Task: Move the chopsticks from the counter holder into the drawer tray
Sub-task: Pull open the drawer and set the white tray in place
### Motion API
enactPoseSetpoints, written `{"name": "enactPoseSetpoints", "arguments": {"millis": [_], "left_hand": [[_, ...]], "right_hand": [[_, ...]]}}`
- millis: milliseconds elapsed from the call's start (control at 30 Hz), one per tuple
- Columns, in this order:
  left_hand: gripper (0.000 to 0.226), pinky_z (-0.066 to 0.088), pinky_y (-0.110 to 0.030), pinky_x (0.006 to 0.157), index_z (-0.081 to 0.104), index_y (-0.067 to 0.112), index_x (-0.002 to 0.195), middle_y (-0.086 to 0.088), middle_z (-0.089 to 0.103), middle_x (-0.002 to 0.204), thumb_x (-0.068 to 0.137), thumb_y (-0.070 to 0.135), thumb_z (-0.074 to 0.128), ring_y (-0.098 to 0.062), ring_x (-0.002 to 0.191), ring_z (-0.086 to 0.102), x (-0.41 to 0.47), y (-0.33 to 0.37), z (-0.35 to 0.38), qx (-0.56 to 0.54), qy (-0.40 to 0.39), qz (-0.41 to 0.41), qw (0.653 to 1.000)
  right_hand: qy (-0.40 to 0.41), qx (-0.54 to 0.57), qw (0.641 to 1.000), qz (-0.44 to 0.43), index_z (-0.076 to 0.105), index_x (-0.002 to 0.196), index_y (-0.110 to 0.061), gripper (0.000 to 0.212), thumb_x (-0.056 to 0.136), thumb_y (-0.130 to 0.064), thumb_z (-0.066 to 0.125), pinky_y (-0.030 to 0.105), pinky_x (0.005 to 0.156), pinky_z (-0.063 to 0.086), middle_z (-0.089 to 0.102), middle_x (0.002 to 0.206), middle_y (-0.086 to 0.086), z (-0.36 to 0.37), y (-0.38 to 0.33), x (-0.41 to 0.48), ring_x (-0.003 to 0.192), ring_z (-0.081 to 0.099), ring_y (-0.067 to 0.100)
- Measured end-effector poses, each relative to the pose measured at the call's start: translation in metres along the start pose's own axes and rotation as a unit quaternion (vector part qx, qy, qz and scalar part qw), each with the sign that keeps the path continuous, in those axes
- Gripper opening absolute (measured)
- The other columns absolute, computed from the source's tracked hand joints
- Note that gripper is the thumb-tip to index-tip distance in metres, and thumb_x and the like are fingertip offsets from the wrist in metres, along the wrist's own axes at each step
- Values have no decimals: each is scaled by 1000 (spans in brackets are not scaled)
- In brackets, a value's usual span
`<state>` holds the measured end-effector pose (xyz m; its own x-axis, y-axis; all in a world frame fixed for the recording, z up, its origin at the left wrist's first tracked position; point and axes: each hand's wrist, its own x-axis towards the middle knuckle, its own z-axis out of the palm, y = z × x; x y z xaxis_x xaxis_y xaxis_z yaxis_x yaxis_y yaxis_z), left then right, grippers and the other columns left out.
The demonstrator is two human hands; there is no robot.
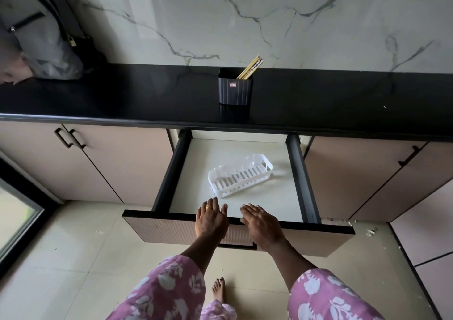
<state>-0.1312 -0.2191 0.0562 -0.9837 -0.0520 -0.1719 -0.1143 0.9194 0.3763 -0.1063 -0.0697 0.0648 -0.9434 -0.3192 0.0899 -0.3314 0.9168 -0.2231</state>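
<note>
A head-worn camera looks down at a black desk [122,98] running across the middle of the view, with a white marble-patterned wall [269,20] behind it. Near the centre, a dark ribbed holder [235,91] stands upright on the desk. A bundle of pale wooden chopsticks [251,69] sits inside it, leaning toward 1 o'clock and poking above the rim.

Below the desk, at 6 o'clock from the holder, a drawer [171,172] is pulled wide open. On its pale floor lies a white slotted plastic tray [239,177], set at a slant (its long axis runs from 8 o'clock to 2 o'clock) with nothing in it.

Both hands hover flat, palms down, over the drawer's front edge. The left hand [210,218] has its fingers stretched out and grasps nothing; the right hand [261,222] is likewise spread and unladen. Each wears a ring. Purple floral sleeves [166,290] cover the forearms.

At 10 o'clock, a grey backpack [41,37] rests on the desk.
</note>
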Motion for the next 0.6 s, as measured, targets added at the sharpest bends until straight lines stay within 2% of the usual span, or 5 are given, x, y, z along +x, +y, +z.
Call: {"name": "enactPoseSetpoints", "arguments": {"millis": [67,100,233,433,600], "left_hand": [[51,16,-33,114,29,9,142,-6,35,148,100,38,25,-22,139,27,9,6,-9,-13,31,-9,999],[49,18,-34,113,31,8,141,-7,37,146,100,36,27,-23,137,29,17,9,-15,-21,34,-16,999],[41,24,-36,109,39,5,130,-13,44,139,98,29,32,-28,131,35,53,15,-27,-65,-4,-86,994],[42,34,-36,104,42,1,128,-18,48,136,95,26,33,-33,126,43,111,7,-13,-108,-102,-205,968],[44,42,-31,84,44,-1,125,-18,55,126,96,31,39,-33,113,53,156,8,5,-186,-139,-250,940]], "right_hand": [[52,6,998,22,68,111,-6,31,82,-17,70,32,89,54,71,112,10,-6,8,5,106,67,22],[64,2,997,43,70,107,-6,29,80,-18,72,30,81,56,73,108,8,-10,13,10,102,69,20],[21,12,991,133,52,125,-12,32,98,-24,41,31,91,47,58,130,2,-13,41,33,122,51,20],[-4,42,965,261,46,127,-10,32,99,-23,38,35,82,48,55,128,8,-9,80,85,118,50,26],[-38,90,937,334,40,135,-8,40,98,-25,42,39,93,44,50,134,15,-2,120,145,122,48,32]]}}
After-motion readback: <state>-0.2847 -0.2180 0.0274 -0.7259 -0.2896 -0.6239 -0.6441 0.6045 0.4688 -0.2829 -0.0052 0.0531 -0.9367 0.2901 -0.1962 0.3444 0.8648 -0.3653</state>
